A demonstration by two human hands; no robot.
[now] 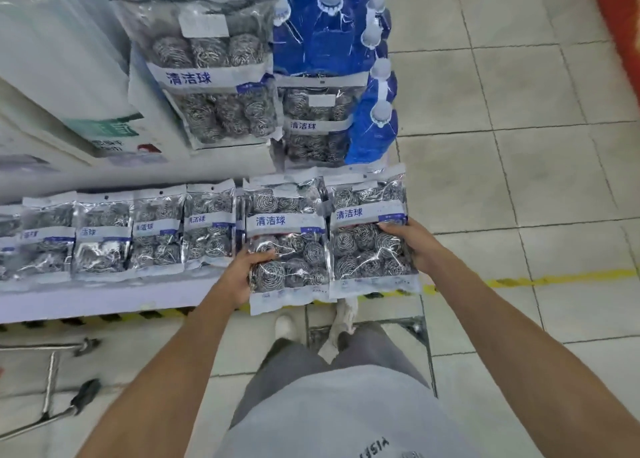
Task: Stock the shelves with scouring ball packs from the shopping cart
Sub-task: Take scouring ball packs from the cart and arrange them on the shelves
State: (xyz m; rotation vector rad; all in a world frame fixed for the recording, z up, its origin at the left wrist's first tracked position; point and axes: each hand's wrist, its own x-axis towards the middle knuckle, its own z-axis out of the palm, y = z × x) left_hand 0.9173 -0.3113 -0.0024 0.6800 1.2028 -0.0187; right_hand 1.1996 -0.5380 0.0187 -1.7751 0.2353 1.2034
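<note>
My left hand grips the left edge of a scouring ball pack, thumb on its front. My right hand grips the right edge of a second scouring ball pack. Both are clear bags of steel wool balls with a white and blue label band. They sit side by side at the right end of the low white shelf. More packs seem stacked behind each one. A row of several shelved packs stands to the left on the same shelf. Further packs hang on the level above.
Blue refill pouches with white caps hang right of the upper packs. The metal cart frame shows at lower left. Tiled floor with a yellow and black stripe lies to the right. My legs and shoes stand below the shelf edge.
</note>
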